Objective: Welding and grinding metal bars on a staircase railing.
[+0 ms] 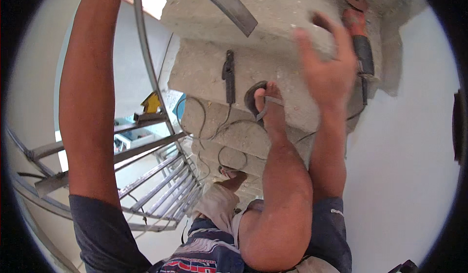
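Note:
My right hand [330, 70] reaches over the rough concrete steps, fingers spread and slightly blurred, with nothing visible in it. Just to its right lies an angle grinder [361, 51], red and black, with a brown disc at its far end. My left arm stretches up past the top edge, so the hand itself is out of the picture. A black welding electrode holder [229, 80] rests on the step left of my sandalled foot [273, 102]. At the top, a flat metal bar [226, 7] juts in and ends above the stairs.
A metal stair railing [161, 187] with several bars runs down the left, a yellow angular piece [152, 103] on it. Cables [207, 137] loop over the concrete steps [200, 73]. A white wall [404, 165] borders the stairs on the right.

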The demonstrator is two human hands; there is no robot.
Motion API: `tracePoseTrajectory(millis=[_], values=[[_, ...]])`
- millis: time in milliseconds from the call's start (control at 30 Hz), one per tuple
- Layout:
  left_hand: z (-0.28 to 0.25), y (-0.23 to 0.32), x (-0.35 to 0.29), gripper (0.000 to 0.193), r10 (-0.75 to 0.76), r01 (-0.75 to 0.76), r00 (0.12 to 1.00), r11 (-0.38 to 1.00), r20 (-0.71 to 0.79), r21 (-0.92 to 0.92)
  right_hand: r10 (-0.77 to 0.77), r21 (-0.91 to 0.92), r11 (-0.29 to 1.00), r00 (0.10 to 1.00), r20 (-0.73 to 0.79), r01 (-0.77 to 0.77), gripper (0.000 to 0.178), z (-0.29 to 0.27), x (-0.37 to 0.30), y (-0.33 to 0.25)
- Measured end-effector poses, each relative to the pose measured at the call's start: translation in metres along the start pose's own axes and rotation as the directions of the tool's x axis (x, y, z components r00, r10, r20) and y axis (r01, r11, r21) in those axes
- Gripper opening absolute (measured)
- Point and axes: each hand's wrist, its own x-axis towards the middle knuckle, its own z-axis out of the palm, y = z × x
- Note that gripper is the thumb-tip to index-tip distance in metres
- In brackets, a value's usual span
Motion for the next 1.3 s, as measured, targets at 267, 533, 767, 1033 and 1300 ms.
tracePoseTrajectory(millis=[267, 533, 767, 1033, 1300], values=[[-0.032, -0.056, -0.038, 0.054, -0.104, 0.103, 0.987, 0.995, 0.123, 0.021, -0.022, -0.234, 0.971, 0.991, 0.135, 0.053, 0.046, 0.054, 0.054, -0.055], [0.001, -0.085, -0.214, 0.024, -0.311, -0.010, 0.945, 0.290, 0.104, 0.957, -0.260, -0.427, 0.827, 0.922, 0.288, 0.366, 0.036, -0.006, 0.052, 0.009], [-0.034, -0.116, -0.165, 0.045, -0.457, 0.054, 0.889, 0.046, -0.027, 0.998, -0.440, -0.400, 0.575, 0.682, 0.584, 0.713, 0.010, 0.023, 0.071, -0.006], [-0.062, -0.226, -0.211, 0.043, -0.390, 0.289, 0.914, 0.424, -0.115, 0.858, -0.206, -0.299, 0.934, 0.979, -0.001, 0.196, 0.048, -0.055, 0.053, 0.012], [-0.054, -0.287, -0.211, 0.057, -0.491, 0.533, 0.836, 0.624, -0.244, 0.572, 0.522, -0.694, 0.606, 0.853, -0.022, -0.388, 0.078, -0.081, 0.053, 0.141]])
